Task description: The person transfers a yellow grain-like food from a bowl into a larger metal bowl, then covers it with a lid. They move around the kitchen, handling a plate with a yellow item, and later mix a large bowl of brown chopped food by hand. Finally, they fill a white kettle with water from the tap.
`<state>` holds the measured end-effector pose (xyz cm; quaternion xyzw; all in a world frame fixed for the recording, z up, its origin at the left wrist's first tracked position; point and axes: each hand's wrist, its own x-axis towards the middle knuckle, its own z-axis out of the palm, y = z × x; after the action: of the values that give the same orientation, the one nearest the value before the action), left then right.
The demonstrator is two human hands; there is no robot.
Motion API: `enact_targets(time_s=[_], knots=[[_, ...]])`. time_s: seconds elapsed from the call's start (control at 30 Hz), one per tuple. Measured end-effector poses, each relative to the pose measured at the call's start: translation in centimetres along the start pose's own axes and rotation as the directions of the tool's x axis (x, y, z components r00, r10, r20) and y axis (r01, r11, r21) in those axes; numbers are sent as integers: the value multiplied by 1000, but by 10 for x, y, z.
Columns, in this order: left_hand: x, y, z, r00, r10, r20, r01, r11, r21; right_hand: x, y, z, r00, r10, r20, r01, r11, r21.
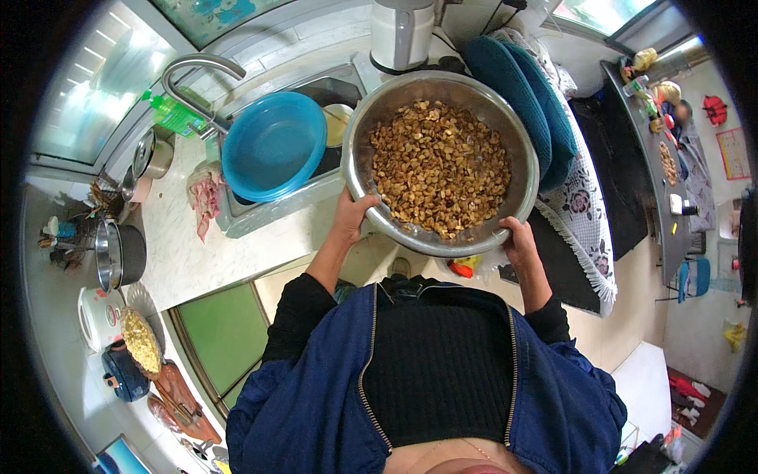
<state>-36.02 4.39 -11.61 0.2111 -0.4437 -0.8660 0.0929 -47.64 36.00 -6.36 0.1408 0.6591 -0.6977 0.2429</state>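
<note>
A wide stainless steel bowl (355, 127) is held up between my two hands. Many small brown and yellowish pieces (441, 169), perhaps beans or seeds, cover its bottom. My left hand (353, 213) grips the rim at the lower left, thumb on top; my right hand (519, 238) grips it at the lower right. Left of the bowl, a blue plastic basin (272, 145) rests over the sink (237, 222), beneath a curved metal faucet (204, 59). Part of a pale container (337, 124) shows in the sink between the basin and the bowl.
A white electric kettle (402, 35) stands behind the bowl. On the counter (177, 255) lie a pink cloth (204, 192) and pots (131, 255). Blue cushions (521, 112) sit on a patterned cloth (583, 201) at the right. Farther right, a person (684, 112) is near a long table (657, 154).
</note>
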Motion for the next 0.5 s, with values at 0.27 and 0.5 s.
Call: enact_targets(time_s=[0.27,0.5], knots=[[2,-39,6,999,45,-26,-44,998,38,36,-12,-19,964,-247,-93,175,860,-479],[-25,-6,-50,963,40,-267,-22,997,69,56,-110,126,583,-739,337,765,362,-532]])
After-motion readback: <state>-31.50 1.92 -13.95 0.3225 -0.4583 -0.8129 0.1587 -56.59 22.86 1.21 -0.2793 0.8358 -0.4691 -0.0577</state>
